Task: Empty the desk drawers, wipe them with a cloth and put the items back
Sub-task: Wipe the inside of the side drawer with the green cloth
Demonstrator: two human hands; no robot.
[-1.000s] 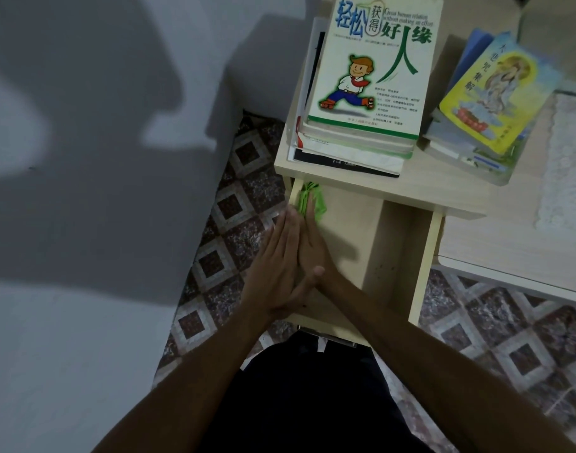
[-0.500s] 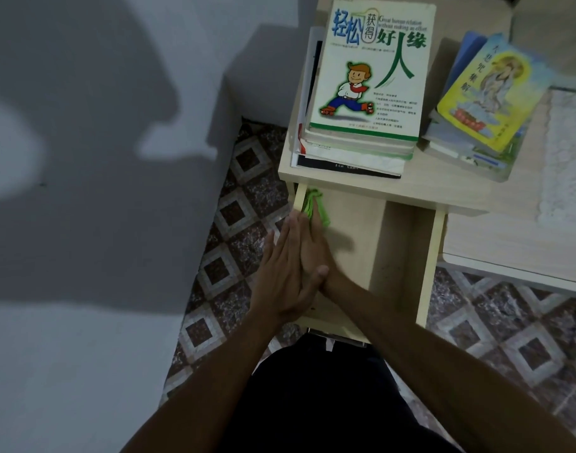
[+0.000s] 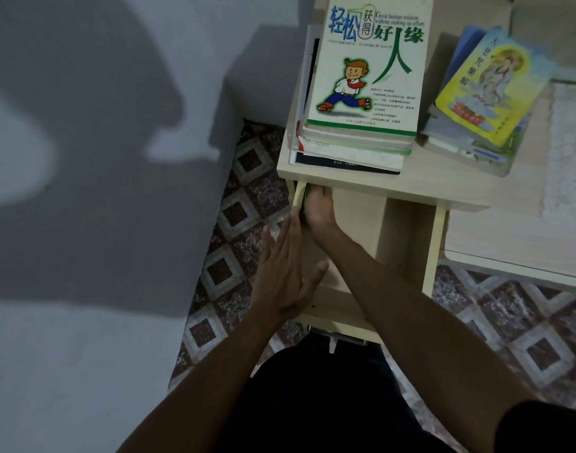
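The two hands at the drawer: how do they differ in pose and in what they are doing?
The right hand reaches deep into the drawer, up to the desk's edge, fingers curled on a green cloth; the left hand stays nearer the person, holding nothing. The left hand is flat with fingers straight, set along the drawer's left wall; the right hand is bunched. Both sit at the drawer's left side.

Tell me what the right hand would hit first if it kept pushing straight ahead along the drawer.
Probably the drawer's back end under the desk top; the right hand already reaches under that edge with the green cloth. Depth beyond is hidden.
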